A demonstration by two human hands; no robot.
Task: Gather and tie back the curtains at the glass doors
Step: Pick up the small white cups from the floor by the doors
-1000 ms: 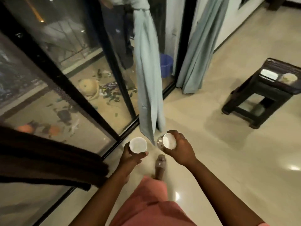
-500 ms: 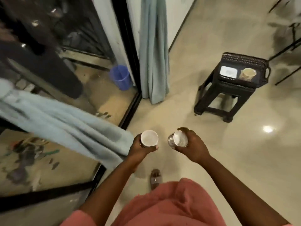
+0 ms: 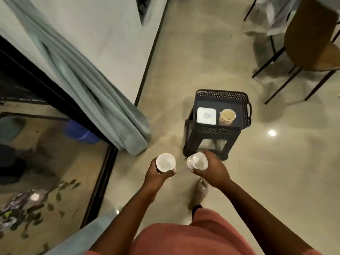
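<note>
Left hand [image 3: 158, 174] closed around a white cup [image 3: 165, 162], right hand [image 3: 211, 170] closed around a second patterned cup [image 3: 197, 161], both held upright above the tiled floor [image 3: 276, 181], mouths up, close together but not touching. Gathered blue-grey curtain [image 3: 103, 100] hanging against the wall beside the black frame of the glass door [image 3: 51, 162], hem near the floor, well clear of both hands. Black stool [image 3: 207, 142] just ahead, carrying a basket tray [image 3: 220, 94] with 1 white lidded box [image 3: 206, 115] and 1 mug [image 3: 227, 116].

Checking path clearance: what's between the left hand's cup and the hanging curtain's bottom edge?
Head view: only bare floor. The left hand holds its cup short of the curtain hem, nothing in the gap.
</note>
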